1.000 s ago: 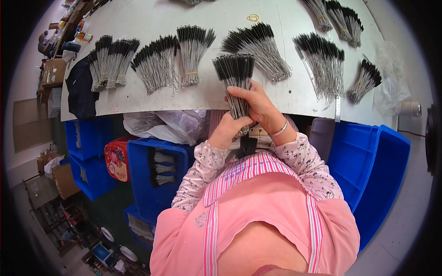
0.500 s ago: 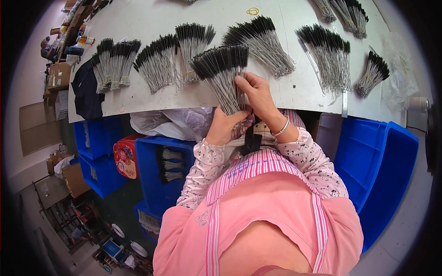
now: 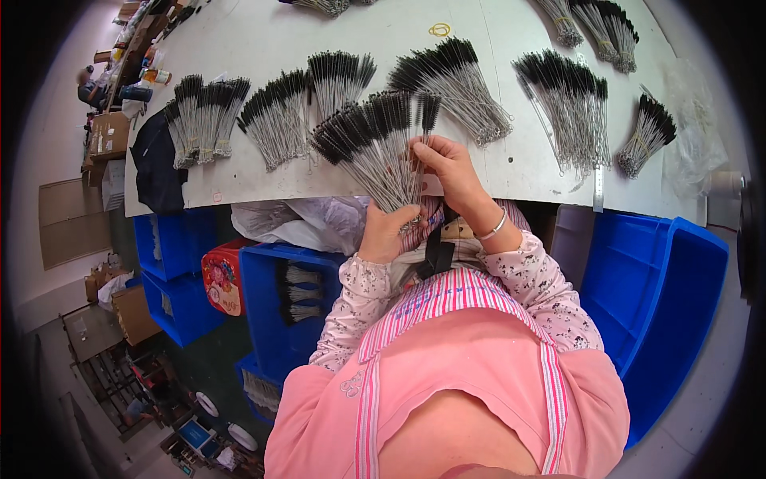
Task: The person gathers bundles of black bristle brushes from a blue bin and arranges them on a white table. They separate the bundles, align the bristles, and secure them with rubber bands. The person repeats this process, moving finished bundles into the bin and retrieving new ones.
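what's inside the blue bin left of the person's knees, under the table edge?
Inside the blue bin lie a few bundles of black-tipped wire brushes. A crumpled clear plastic bag overhangs its top edge, so the rear part and the bottom beneath the brushes stay hidden.

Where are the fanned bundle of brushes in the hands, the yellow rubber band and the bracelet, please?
fanned bundle of brushes [image 3: 375,132], head view, on its black bristle tips.
yellow rubber band [image 3: 439,30], head view, on its loop.
bracelet [image 3: 496,228], head view, on its band at the right wrist.

the brush bundle [image 3: 375,140] now fans wide and leans left between the hands.
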Motion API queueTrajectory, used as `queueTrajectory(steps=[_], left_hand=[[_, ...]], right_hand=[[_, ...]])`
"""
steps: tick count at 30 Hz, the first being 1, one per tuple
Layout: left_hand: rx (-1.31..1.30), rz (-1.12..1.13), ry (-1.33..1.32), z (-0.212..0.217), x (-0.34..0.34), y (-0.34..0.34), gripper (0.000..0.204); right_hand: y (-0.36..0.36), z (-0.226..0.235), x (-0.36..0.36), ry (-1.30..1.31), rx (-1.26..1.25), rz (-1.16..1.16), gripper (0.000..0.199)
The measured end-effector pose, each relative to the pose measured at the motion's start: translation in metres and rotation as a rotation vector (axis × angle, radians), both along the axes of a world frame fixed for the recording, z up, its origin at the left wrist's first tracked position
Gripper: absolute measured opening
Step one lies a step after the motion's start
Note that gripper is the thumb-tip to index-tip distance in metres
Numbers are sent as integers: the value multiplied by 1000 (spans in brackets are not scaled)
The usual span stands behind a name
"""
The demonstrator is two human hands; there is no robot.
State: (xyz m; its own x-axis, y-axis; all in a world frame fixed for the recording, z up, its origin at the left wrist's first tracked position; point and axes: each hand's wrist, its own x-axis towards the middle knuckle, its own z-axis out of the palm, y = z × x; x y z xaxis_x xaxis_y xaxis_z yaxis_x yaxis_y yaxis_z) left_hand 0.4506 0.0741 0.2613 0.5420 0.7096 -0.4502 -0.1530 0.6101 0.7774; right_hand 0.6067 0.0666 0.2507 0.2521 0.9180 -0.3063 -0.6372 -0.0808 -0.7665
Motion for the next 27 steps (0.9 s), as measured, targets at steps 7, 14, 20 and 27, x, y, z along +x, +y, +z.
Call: queueTrajectory(steps=[7,14,20,27], left_hand=[[73,91,15,-7,-5,-4,39],[90,28,20,-8,-9,-4,34],[35,25,30,-1,-6,-9,32],[-13,64,-13,8,-5,-7,34]], right_hand=[[-1,-1,-7,111,-27,41,25],[0,-3,-8,182,-19,189,28],[-3,-1,-2,168,-60,144,20],[-7,4,0,247,-61,111,25]])
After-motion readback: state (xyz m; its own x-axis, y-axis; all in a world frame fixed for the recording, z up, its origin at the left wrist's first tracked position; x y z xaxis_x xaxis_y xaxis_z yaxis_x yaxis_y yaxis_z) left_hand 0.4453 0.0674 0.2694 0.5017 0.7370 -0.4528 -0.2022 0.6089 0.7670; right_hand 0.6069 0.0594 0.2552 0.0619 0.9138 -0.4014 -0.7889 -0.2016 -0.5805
